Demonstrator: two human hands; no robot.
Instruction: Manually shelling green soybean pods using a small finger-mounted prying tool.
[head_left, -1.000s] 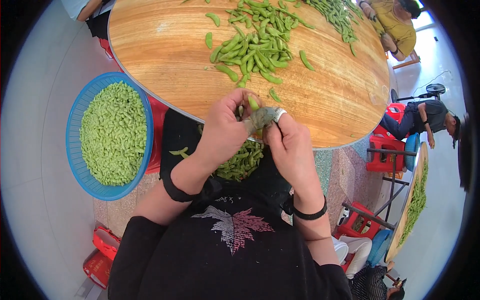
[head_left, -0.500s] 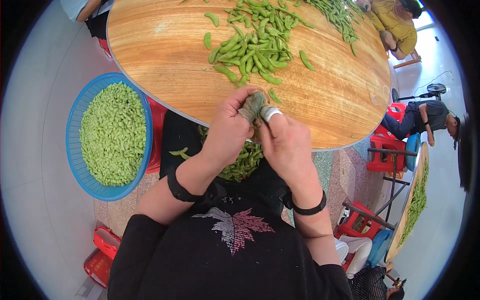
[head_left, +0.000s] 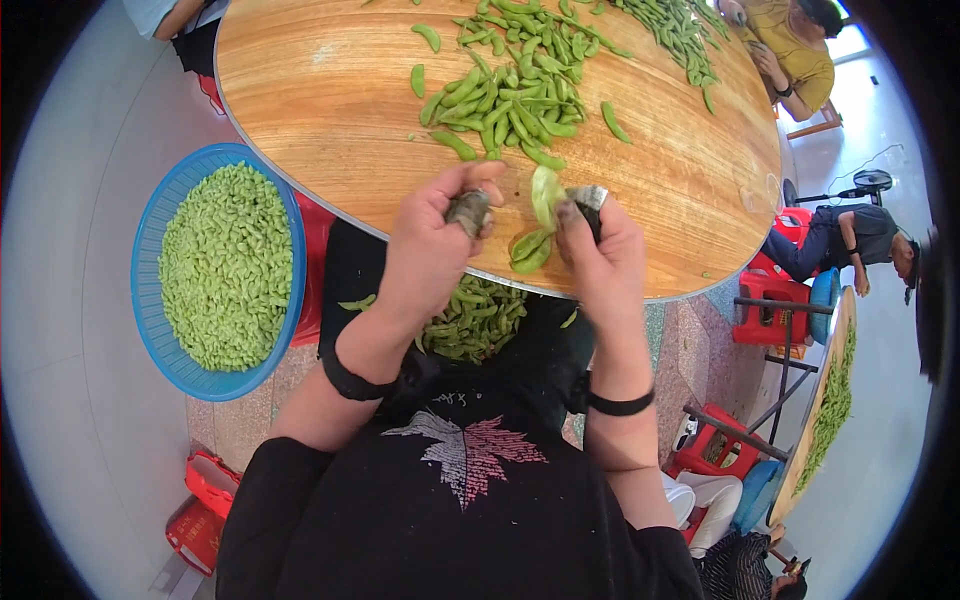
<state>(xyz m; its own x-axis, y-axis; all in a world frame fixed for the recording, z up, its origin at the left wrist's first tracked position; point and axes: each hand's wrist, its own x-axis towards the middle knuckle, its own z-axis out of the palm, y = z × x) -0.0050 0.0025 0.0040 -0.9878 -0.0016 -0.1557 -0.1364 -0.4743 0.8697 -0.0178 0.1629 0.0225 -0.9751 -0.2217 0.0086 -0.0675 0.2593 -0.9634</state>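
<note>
An opened green soybean pod (head_left: 537, 235), its two halves spread apart, hangs from the fingers of my right hand (head_left: 612, 245) over the near table edge. That hand's thumb presses against it, and a dark and silvery wrap covers a finger. My left hand (head_left: 425, 250) is closed just to the left, apart from the pod. A grey-green cover sits on its thumb, and whatever its curled fingers hold is hidden. Ahead of both hands lies a pile of whole pods (head_left: 510, 100) on the round wooden table (head_left: 330, 130). Below, on my lap, are many pods or empty shells (head_left: 475, 320).
At the left stands a blue basket (head_left: 147, 265) full of shelled green beans (head_left: 222, 270). Another pod pile (head_left: 680, 45) lies by a person in yellow (head_left: 800, 65) across the table. Red stools (head_left: 720, 440) and a second table (head_left: 800, 460) with greens are at the right.
My hands were together at the table edge and have moved apart. The split pod now shows in my right hand, while my left has drawn away to the left.
</note>
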